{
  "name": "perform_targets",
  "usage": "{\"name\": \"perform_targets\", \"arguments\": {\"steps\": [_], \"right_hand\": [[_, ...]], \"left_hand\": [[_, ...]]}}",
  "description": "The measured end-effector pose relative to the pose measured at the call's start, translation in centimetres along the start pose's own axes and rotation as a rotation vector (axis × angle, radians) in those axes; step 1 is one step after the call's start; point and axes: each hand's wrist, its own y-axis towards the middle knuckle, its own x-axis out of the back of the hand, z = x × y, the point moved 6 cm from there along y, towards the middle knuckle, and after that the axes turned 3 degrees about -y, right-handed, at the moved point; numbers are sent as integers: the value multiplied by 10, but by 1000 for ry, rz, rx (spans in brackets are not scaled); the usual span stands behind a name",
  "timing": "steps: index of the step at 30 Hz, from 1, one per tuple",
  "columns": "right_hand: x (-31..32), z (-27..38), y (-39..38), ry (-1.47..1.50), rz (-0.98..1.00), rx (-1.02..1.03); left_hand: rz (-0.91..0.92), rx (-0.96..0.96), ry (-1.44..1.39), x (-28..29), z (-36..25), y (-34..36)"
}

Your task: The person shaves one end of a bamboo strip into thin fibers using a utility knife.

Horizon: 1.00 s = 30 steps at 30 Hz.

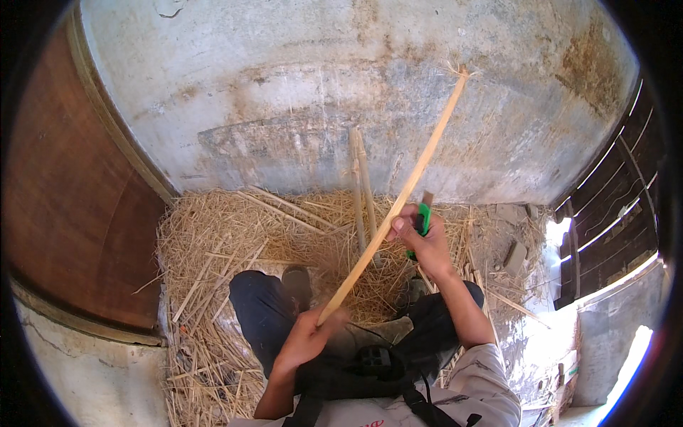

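A long, flat, pale strip of bamboo [425, 158] slants up and away in front of me, its far end frayed into fine fibres. My left hand [307, 337] is closed round the near end, slightly smeared by motion. Farther along, the thumb and fingers of my right hand [430, 244] pinch the strip's middle. That same hand also grips a green utility knife [423, 217], its blade pointing up beside the strip.
Straw-like shavings and thin strips [203, 285] cover the floor around my bent legs. Two poles [363, 185] lean on the stained wall [299, 99] ahead. At left is a brown wooden panel [78, 185]; a dark slatted panel [615, 192] is at right. A brick-like block [515, 257] lies right.
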Motion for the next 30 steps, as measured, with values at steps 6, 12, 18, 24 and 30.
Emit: {"name": "perform_targets", "arguments": {"steps": [6, 12, 18, 24, 30], "right_hand": [[-16, 15, -16, -476, -7, 362], [-67, 19, -48, -707, 235, 706], [-81, 27, -59, -693, 207, 804], [-80, 28, -63, -742, 196, 773], [-74, 35, -58, -733, 132, 791]], "left_hand": [[-311, -36, 254, 13, -32, 2], [-304, -57, 268, 5, -61, 9], [-348, -140, 246, -1, -66, 10], [-401, -87, 333, -4, -67, 13], [-415, -83, 371, -4, -63, 11]]}}
